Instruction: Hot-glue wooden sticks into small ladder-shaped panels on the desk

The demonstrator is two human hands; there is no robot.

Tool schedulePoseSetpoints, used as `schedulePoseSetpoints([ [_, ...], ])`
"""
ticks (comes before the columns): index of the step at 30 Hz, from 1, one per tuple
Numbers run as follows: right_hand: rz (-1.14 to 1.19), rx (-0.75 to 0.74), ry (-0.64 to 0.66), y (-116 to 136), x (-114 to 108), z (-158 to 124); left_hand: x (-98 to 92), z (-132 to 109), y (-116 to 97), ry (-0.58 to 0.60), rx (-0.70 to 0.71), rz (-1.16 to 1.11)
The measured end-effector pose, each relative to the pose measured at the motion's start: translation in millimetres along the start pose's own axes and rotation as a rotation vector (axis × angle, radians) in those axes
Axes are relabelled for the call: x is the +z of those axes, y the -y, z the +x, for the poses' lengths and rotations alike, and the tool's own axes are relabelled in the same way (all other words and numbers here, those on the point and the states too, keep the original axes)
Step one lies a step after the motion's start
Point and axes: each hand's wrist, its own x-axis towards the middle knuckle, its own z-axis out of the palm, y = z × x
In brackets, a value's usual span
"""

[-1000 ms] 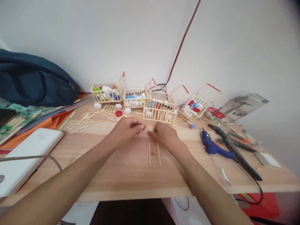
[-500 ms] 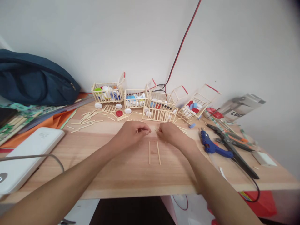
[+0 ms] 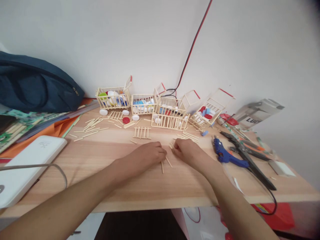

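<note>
My left hand (image 3: 147,156) is low over the table, its fingers curled together at the upper end of a thin wooden stick (image 3: 162,167). A second stick (image 3: 169,162) lies slanted just right of it, its top close to those fingertips. Opposite, my right hand (image 3: 186,149) is closed, with short wooden sticks (image 3: 171,146) poking out at its fingertips. Beyond my left hand lies a small ladder-like stick frame (image 3: 142,133), with a short loose stick (image 3: 133,142) nearer me.
Several miniature stick carts (image 3: 113,98) filled with bottle caps line the wall. Loose sticks (image 3: 91,126) lie at the left, near a white power bank (image 3: 37,166). A blue glue gun (image 3: 228,156) and black-handled pliers (image 3: 252,163) rest at the right.
My left hand has come down toward me onto the sticks, uncovering the stick frame. The two sticks have shifted and now slant. My right hand has moved slightly right and nearer.
</note>
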Motion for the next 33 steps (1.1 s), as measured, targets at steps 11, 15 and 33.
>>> schedulePoseSetpoints([
  [11,0.059,-0.083,0.051,5,6,-53,-1.9,0,12,-0.036,-0.017,-0.005],
  [15,0.041,-0.114,0.116,26,-1,-61,-2.6,4,13,-0.059,-0.017,-0.043],
  [33,0.412,-0.198,-0.050,49,9,-50,-23.5,1,23,-0.279,-0.378,-0.072],
])
